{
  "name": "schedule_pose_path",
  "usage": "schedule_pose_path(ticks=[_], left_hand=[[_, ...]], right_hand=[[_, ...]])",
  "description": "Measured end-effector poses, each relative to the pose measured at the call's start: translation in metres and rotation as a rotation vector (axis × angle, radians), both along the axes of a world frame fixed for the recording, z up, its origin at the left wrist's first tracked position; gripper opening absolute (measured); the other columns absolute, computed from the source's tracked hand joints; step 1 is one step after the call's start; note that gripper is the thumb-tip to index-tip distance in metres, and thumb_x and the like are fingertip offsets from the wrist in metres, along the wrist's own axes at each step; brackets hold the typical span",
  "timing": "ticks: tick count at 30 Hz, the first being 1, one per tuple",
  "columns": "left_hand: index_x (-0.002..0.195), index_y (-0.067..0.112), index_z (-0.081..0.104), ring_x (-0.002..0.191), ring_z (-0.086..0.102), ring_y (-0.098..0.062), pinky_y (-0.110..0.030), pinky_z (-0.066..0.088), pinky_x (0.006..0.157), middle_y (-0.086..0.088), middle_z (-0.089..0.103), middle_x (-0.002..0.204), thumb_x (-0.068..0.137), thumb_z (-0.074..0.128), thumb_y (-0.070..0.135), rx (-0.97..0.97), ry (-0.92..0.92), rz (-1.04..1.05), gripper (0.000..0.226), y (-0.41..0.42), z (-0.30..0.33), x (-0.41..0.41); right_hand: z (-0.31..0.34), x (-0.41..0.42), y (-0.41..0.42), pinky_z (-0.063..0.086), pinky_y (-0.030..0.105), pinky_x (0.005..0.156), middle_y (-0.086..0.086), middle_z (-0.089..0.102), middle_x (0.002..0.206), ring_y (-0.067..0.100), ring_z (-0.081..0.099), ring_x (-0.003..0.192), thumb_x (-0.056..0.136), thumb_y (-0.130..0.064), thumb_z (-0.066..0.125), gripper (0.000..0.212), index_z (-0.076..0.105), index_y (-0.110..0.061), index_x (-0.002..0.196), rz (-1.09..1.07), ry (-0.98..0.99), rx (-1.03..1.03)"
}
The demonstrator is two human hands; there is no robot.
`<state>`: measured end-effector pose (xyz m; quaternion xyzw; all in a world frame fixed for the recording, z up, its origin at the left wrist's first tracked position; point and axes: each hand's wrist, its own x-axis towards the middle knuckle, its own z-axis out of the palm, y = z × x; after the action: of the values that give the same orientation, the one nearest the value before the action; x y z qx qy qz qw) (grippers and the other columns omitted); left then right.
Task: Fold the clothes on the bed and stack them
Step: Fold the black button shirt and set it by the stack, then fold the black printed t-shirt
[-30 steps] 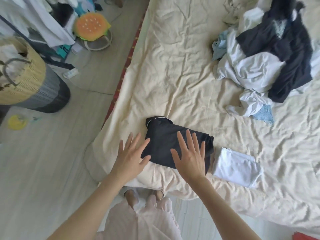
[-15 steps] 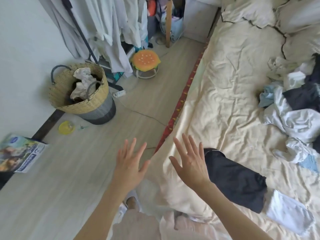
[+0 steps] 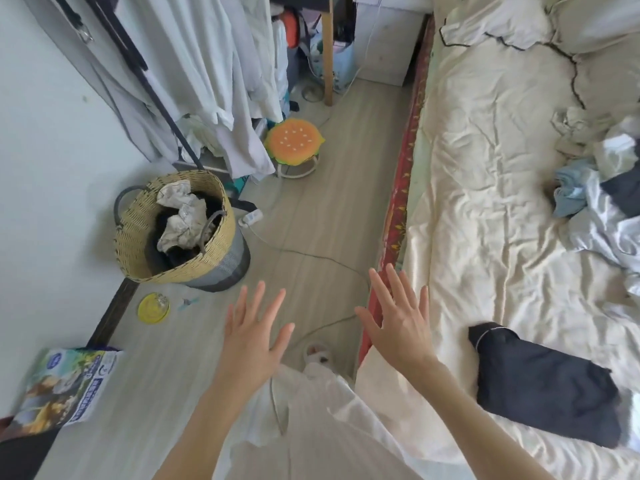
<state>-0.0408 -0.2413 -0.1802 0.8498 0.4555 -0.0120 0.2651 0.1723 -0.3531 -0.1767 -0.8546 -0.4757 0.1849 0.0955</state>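
head view: i see both of my hands held out in front of me with nothing in them. my left hand (image 3: 254, 336) hangs over the floor (image 3: 311, 237) with the grip spread, fingers straight and apart. my right hand (image 3: 398, 322) is over the near edge of the bed (image 3: 485, 202), grip likewise spread and empty, touching no cloth.

the folded dark garment (image 3: 540, 386) lies on the bed to the right of my right hand, near it but apart. it looks like thin soft fabric with a pale piped edge at its upper corner, light and floppy; i judge it would slump if lifted by one corner, so i would slide flat fingers under both long sides and carry it level. the cream sheet under it looks smooth and a bit glossy, so the bundle may slide when pushed.

the pile of unfolded clothes (image 3: 602, 209) sits further up the bed at the right edge of the frame, well apart from both hands: pale grey, light blue and dark pieces tangled together. these look soft and limp too; i would pick one piece by a hem or shoulder seam and shake it loose rather than pull at the middle, since the pieces may drag each other along.

off the bed, a woven basket (image 3: 173, 230) with cloth in it stands on the floor.
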Motion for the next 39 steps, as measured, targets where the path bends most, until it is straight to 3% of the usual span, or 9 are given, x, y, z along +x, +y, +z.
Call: schedule_pose_path(ticks=[4, 9, 12, 16, 20, 26, 31, 39], left_hand=[[0.147, 0.031, 0.029, 0.146, -0.008, -0.017, -0.042, 0.001, 0.118, 0.001, 0.010, 0.159, 0.095, 0.040, 0.046, 0.033, -0.054, -0.074, 0.055, 0.070, 0.008, 0.038], [0.148, 0.034, 0.023, 0.146, -0.008, -0.021, -0.043, 0.001, 0.118, 0.002, 0.005, 0.160, 0.089, 0.023, 0.059, 0.074, -0.016, -0.164, 0.064, 0.178, 0.009, 0.114], [0.149, 0.034, 0.019, 0.146, -0.009, -0.023, -0.048, 0.000, 0.117, 0.000, 0.003, 0.160, 0.094, 0.031, 0.053, 0.073, 0.025, -0.219, 0.059, 0.243, 0.016, 0.179], [0.149, 0.034, 0.020, 0.147, -0.008, -0.022, -0.043, -0.001, 0.117, 0.001, 0.002, 0.160, 0.095, 0.034, 0.051, 0.130, -0.019, -0.318, 0.058, 0.309, 0.037, 0.255], [0.148, 0.031, 0.025, 0.147, -0.008, -0.022, -0.048, 0.007, 0.118, 0.001, 0.005, 0.160, 0.096, 0.042, 0.045, 0.084, -0.071, -0.408, 0.057, 0.351, 0.044, 0.322], [0.149, 0.035, 0.019, 0.146, -0.010, -0.022, -0.043, 0.004, 0.117, 0.002, 0.001, 0.160, 0.096, 0.039, 0.047, 0.073, -0.047, -0.614, 0.058, 0.411, 0.036, 0.417], [0.149, 0.030, 0.024, 0.147, -0.006, -0.024, -0.041, 0.005, 0.117, -0.002, 0.006, 0.160, 0.096, 0.042, 0.045, 0.108, -0.103, -0.849, 0.058, 0.479, 0.034, 0.527], [0.150, 0.033, 0.016, 0.146, -0.009, -0.022, -0.043, 0.004, 0.117, 0.000, -0.001, 0.160, 0.096, 0.034, 0.050, 0.144, -0.018, -1.197, 0.060, 0.545, 0.031, 0.658]], right_hand=[[-0.002, 0.030, 0.044, -0.011, 0.043, 0.116, 0.000, 0.005, 0.160, 0.017, -0.006, 0.147, 0.094, -0.057, 0.034, 0.067, 0.010, -0.032, 0.151, -0.124, 0.015, 0.037], [-0.011, 0.096, 0.118, -0.011, 0.045, 0.116, 0.000, 0.004, 0.160, 0.017, -0.007, 0.147, 0.093, -0.059, 0.031, 0.068, 0.007, -0.033, 0.151, -0.233, 0.007, 0.035], [0.001, 0.153, 0.165, -0.011, 0.047, 0.117, 0.000, 0.005, 0.160, 0.018, -0.006, 0.147, 0.093, -0.058, 0.032, 0.068, 0.011, -0.032, 0.151, -0.315, -0.010, 0.075], [0.026, 0.209, 0.209, -0.015, 0.043, 0.115, 0.000, 0.006, 0.160, 0.017, -0.005, 0.147, 0.090, -0.062, 0.027, 0.070, 0.012, -0.032, 0.151, -0.395, -0.055, 0.125], [0.037, 0.251, 0.240, -0.013, 0.045, 0.116, 0.000, 0.005, 0.160, 0.018, -0.006, 0.147, 0.087, -0.066, 0.016, 0.073, 0.012, -0.032, 0.151, -0.468, -0.103, 0.101], [0.037, 0.310, 0.278, -0.014, 0.045, 0.116, -0.001, 0.003, 0.160, 0.019, -0.007, 0.147, 0.091, -0.063, 0.025, 0.068, 0.010, -0.034, 0.151, -0.630, -0.135, 0.065], [0.029, 0.370, 0.335, -0.010, 0.047, 0.117, -0.002, 0.004, 0.160, 0.018, -0.006, 0.147, 0.093, -0.058, 0.034, 0.067, 0.009, -0.035, 0.151, -0.802, -0.153, 0.062], [0.037, 0.434, 0.406, -0.010, 0.046, 0.116, -0.001, 0.004, 0.160, 0.019, -0.005, 0.147, 0.096, -0.053, 0.038, 0.065, 0.011, -0.032, 0.151, -1.064, -0.102, 0.053]])
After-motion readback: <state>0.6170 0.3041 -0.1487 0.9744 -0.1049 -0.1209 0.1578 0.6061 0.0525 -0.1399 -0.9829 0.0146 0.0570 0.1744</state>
